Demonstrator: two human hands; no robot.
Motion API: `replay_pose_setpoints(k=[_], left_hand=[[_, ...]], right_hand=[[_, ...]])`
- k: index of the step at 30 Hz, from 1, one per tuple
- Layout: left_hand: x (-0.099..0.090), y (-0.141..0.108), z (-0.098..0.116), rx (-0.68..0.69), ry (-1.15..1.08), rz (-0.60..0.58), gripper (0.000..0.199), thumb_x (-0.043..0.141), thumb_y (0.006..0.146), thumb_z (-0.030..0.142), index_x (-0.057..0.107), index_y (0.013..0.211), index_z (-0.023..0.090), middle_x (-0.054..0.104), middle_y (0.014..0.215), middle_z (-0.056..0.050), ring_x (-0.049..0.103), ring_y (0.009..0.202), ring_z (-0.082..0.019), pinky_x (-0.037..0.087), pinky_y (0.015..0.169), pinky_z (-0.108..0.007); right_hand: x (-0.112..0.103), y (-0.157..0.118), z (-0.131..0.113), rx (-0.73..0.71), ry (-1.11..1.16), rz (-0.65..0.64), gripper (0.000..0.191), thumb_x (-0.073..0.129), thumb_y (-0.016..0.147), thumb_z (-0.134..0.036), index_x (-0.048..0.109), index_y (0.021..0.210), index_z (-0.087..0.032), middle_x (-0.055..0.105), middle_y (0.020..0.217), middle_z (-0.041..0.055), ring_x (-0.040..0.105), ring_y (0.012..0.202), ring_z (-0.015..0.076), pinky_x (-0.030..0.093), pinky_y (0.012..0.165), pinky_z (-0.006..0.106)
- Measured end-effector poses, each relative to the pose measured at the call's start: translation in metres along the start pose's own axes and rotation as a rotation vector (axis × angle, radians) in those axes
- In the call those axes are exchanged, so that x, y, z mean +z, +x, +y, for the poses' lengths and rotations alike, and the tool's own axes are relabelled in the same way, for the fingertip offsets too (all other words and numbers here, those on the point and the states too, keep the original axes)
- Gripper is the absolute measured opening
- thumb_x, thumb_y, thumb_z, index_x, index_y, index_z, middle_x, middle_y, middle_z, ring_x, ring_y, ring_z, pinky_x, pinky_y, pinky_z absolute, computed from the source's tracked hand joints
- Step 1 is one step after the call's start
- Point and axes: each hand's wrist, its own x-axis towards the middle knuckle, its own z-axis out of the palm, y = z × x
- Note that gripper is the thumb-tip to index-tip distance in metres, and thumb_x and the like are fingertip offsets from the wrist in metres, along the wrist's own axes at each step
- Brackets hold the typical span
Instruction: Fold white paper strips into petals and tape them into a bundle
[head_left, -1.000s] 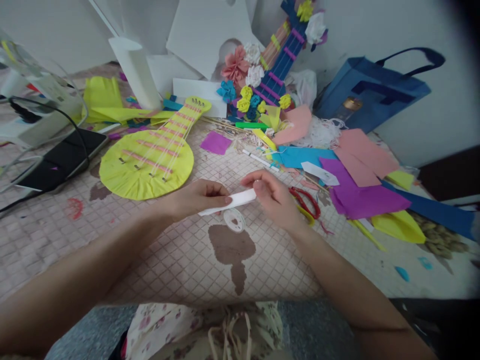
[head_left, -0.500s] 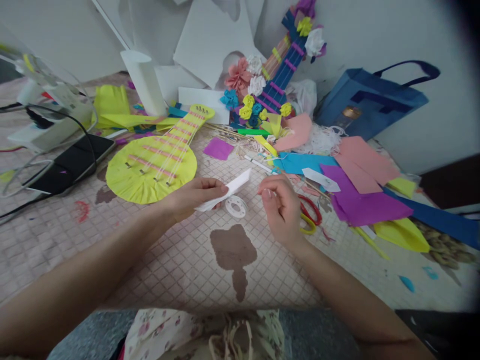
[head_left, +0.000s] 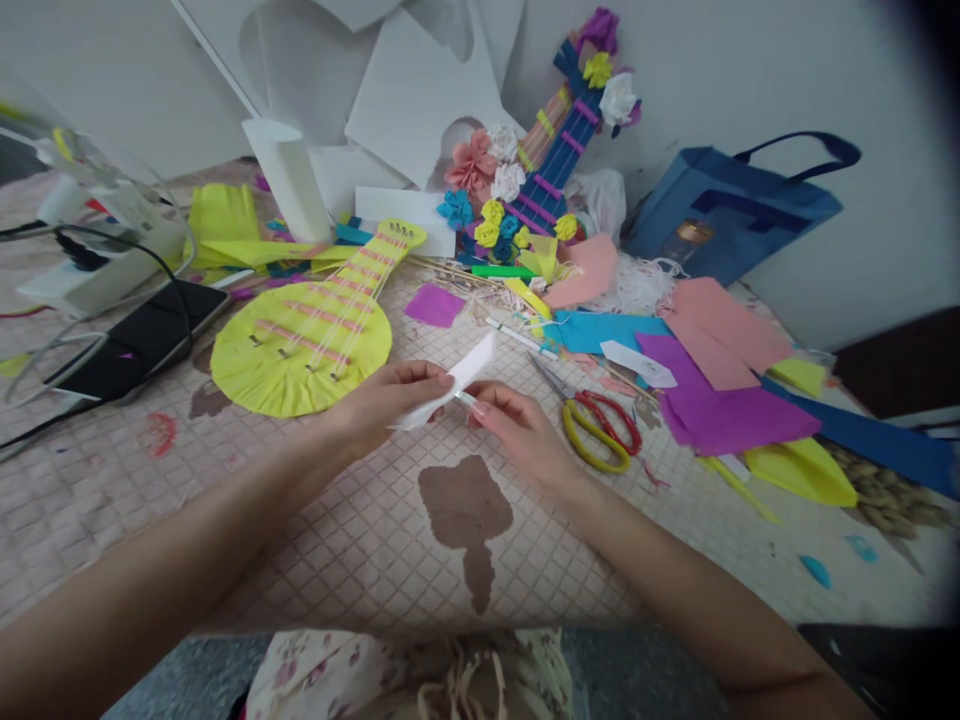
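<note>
My left hand [head_left: 401, 395] is closed on a folded piece of white paper [head_left: 474, 362], held at a slant above the table with its pointed end up to the right. Against the lower side of that paper, my right hand [head_left: 517, 425] pinches a small whitish piece [head_left: 465, 398] between thumb and fingers; most of it is hidden. Just right of my right hand lie scissors [head_left: 596, 430] with one yellow and one red handle, blades pointing away. Left of my hands rests a yellow paper-covered lute [head_left: 300, 350] with pink bars and white strings.
A blue flower-decked paper instrument [head_left: 551, 185] leans at the back wall. Coloured paper sheets [head_left: 720, 400] spread to the right, below a blue bag [head_left: 724, 215]. A black phone [head_left: 142, 335], cables and a power strip [head_left: 97, 275] sit left. A white roll [head_left: 289, 185] stands behind.
My right hand has moved left to the white paper and pinches a small whitish piece there. The white ring beside my left hand no longer shows. The scissors are uncovered.
</note>
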Motion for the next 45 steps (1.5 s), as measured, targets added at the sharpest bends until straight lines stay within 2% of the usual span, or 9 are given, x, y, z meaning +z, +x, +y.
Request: replay_pose_setpoints(k=[5, 12, 14, 17, 19, 21, 26, 41, 45], left_hand=[[0.001, 0.004, -0.004, -0.081, -0.182, 0.001, 0.018, 0.072, 0.068, 0.026, 0.059, 0.071, 0.014, 0.056, 0.062, 0.002, 0.049, 0.052, -0.006, 0.036, 0.050, -0.019], [-0.002, 0.003, -0.003, -0.102, -0.230, -0.030, 0.017, 0.073, 0.068, 0.024, 0.060, 0.071, 0.014, 0.057, 0.063, 0.001, 0.051, 0.052, -0.006, 0.041, 0.050, -0.018], [-0.002, 0.002, -0.001, -0.089, -0.219, -0.028, 0.017, 0.073, 0.069, 0.024, 0.060, 0.072, 0.014, 0.058, 0.063, 0.001, 0.052, 0.052, -0.006, 0.042, 0.051, -0.018], [-0.002, 0.001, 0.000, -0.083, -0.197, -0.019, 0.017, 0.074, 0.068, 0.024, 0.060, 0.071, 0.014, 0.059, 0.063, 0.001, 0.052, 0.053, -0.007, 0.043, 0.052, -0.019], [0.000, 0.000, 0.000, -0.087, -0.183, -0.020, 0.018, 0.075, 0.067, 0.024, 0.061, 0.071, 0.014, 0.059, 0.062, 0.001, 0.052, 0.052, -0.007, 0.041, 0.051, -0.019], [0.002, 0.000, -0.001, -0.089, -0.164, -0.048, 0.019, 0.074, 0.068, 0.026, 0.061, 0.072, 0.014, 0.058, 0.060, 0.002, 0.052, 0.052, -0.007, 0.039, 0.050, -0.018], [0.005, 0.000, -0.005, -0.068, -0.143, -0.131, 0.022, 0.074, 0.069, 0.029, 0.063, 0.078, 0.012, 0.059, 0.061, 0.001, 0.052, 0.053, -0.006, 0.038, 0.051, -0.017], [0.004, 0.001, -0.002, -0.211, -0.234, -0.170, 0.014, 0.070, 0.072, 0.021, 0.061, 0.073, 0.010, 0.057, 0.064, 0.000, 0.054, 0.055, -0.008, 0.045, 0.053, -0.018], [0.005, 0.001, 0.000, -0.243, -0.273, -0.122, 0.010, 0.067, 0.073, 0.017, 0.061, 0.073, 0.009, 0.058, 0.066, -0.001, 0.054, 0.057, -0.008, 0.047, 0.053, -0.018]], right_hand=[[-0.001, 0.002, 0.000, 0.006, -0.044, 0.023, 0.024, 0.062, 0.079, -0.038, 0.055, 0.070, -0.017, 0.059, 0.093, 0.0027, 0.052, 0.081, 0.0121, 0.041, 0.070, 0.025], [-0.001, 0.002, 0.006, -0.059, -0.205, 0.044, 0.023, 0.059, 0.081, -0.041, 0.053, 0.082, -0.019, 0.057, 0.092, 0.0035, 0.053, 0.081, 0.0137, 0.046, 0.071, 0.028], [-0.002, -0.001, 0.002, -0.223, -0.338, 0.187, 0.023, 0.061, 0.080, -0.039, 0.049, 0.086, -0.021, 0.054, 0.090, 0.0030, 0.053, 0.083, 0.0156, 0.047, 0.074, 0.031], [-0.006, -0.004, -0.007, -0.599, -0.639, 0.375, 0.017, 0.063, 0.079, -0.031, 0.049, 0.087, -0.024, 0.054, 0.093, 0.0046, 0.053, 0.092, 0.0206, 0.046, 0.083, 0.040], [-0.010, -0.005, -0.014, -0.794, -0.823, 0.359, 0.015, 0.062, 0.080, -0.022, 0.052, 0.090, -0.027, 0.058, 0.100, 0.0052, 0.053, 0.100, 0.0230, 0.044, 0.089, 0.044], [-0.015, -0.003, -0.019, -0.894, -0.935, 0.273, 0.019, 0.060, 0.082, -0.018, 0.055, 0.096, -0.029, 0.062, 0.107, 0.0030, 0.050, 0.109, 0.0239, 0.042, 0.093, 0.046], [-0.018, 0.001, -0.020, -0.870, -1.007, 0.118, 0.018, 0.059, 0.086, -0.020, 0.061, 0.097, -0.033, 0.067, 0.110, -0.0041, 0.048, 0.116, 0.0237, 0.033, 0.100, 0.050], [-0.016, 0.008, -0.010, -1.075, -1.065, 0.179, 0.011, 0.061, 0.084, -0.016, 0.060, 0.090, -0.025, 0.071, 0.091, -0.0031, 0.059, 0.098, 0.0180, 0.039, 0.097, 0.044], [-0.015, 0.007, -0.012, -1.069, -1.086, 0.184, 0.009, 0.059, 0.085, -0.016, 0.060, 0.090, -0.024, 0.071, 0.089, -0.0024, 0.059, 0.098, 0.0180, 0.039, 0.097, 0.043]])
